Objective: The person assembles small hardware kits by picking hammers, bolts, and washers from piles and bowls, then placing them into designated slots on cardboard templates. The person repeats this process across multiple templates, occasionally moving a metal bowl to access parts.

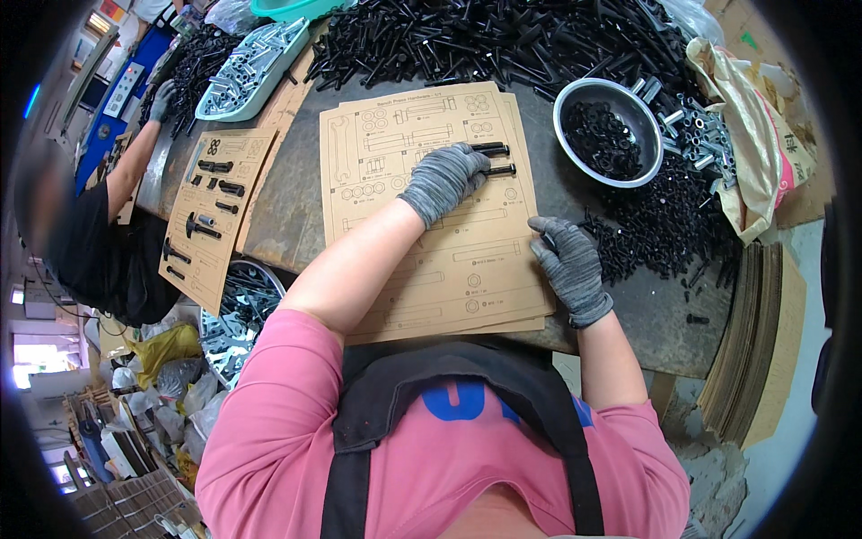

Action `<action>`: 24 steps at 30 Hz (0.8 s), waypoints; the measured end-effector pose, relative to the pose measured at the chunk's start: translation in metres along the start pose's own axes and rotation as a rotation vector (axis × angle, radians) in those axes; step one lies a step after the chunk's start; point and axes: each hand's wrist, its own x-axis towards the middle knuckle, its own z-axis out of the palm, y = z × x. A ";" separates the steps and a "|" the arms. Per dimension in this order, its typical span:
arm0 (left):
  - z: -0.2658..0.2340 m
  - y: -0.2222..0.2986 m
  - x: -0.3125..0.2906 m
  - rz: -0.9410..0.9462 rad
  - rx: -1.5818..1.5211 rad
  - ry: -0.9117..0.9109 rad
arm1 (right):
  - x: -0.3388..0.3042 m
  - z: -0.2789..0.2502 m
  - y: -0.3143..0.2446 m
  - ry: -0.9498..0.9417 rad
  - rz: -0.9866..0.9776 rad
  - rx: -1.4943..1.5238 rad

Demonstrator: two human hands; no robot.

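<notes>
My left hand (446, 182), in a grey knit glove, is closed around black bolts over a brown cardboard sheet (368, 314) printed with outlines of hardware. Two black bolts (499, 170) stick out to the right past its fingertips, near the sheet's upper right. My right hand (573, 269), gloved the same way, rests at the sheet's right edge. Its fingers are slightly bent and apart, with nothing visible in them. More sheets lie beneath the top one, their edges showing.
A metal bowl (564, 117) of small black parts stands at the right, among piles of short black screws (664, 225) and silver sleeves (709, 139). Long black bolts (449, 40) heap at the back. At left are a tray (220, 112) of silver pieces, another filled sheet (193, 260) and a co-worker (90, 216).
</notes>
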 end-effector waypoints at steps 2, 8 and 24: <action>-0.005 0.003 -0.002 -0.030 -0.023 0.000 | 0.000 -0.002 -0.003 -0.009 0.024 0.019; -0.043 -0.005 -0.046 -0.262 -0.060 0.206 | 0.000 -0.006 0.006 0.002 -0.023 0.056; -0.050 0.004 -0.240 -0.838 -0.980 0.327 | 0.009 0.006 0.043 -0.156 0.643 0.977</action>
